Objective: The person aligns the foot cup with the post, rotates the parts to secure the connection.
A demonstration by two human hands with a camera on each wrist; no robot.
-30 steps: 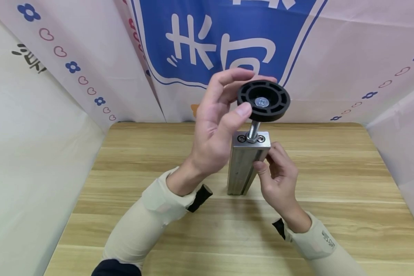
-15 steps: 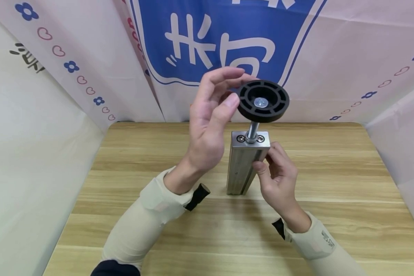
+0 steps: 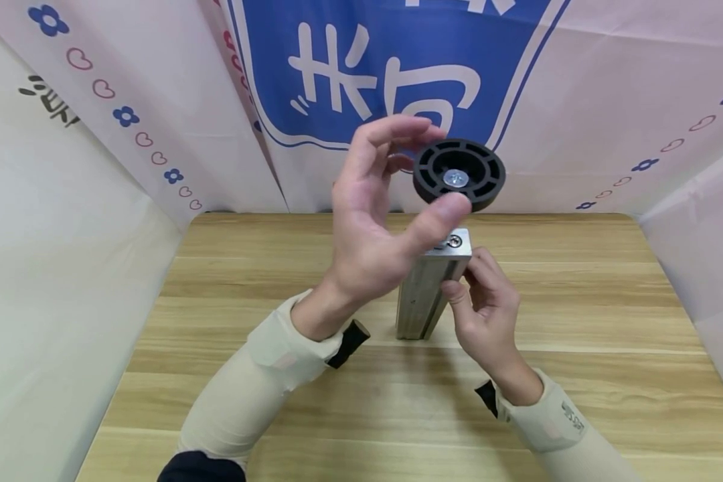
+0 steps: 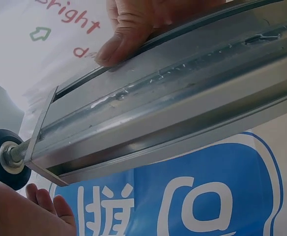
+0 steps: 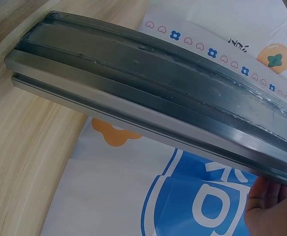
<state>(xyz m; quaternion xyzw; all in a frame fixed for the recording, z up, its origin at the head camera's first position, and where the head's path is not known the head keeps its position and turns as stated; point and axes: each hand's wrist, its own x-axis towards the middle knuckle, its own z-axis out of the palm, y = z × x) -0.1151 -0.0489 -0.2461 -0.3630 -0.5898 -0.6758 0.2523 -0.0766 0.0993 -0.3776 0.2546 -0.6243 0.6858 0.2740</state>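
A silver aluminium profile (image 3: 422, 294) stands upright on the wooden table (image 3: 277, 415). On its capped top end sits a levelling foot (image 3: 491, 177), a black ribbed disc with a screw head in its centre. The left wrist view shows the foot's threaded stem and nut (image 4: 18, 152). My left hand (image 3: 364, 234) is beside the disc, its thumb against the near rim and its loosely bent fingers on the far left side. The thumb hides the stem from above. My right hand (image 3: 491, 318) grips the profile's right side near the top, thumb on the near edge.
A printed cloth backdrop (image 3: 608, 120) with a blue panel hangs behind the table's back edge. Pale cloth walls flank both sides. A black wrist-camera mount (image 3: 349, 345) sticks out from the left cuff, and another (image 3: 487, 398) from the right.
My left thumb slid off the disc's left rim, drew back, then swung right across its near rim. The left fingers shifted slightly left. The right hand and profile stayed still.
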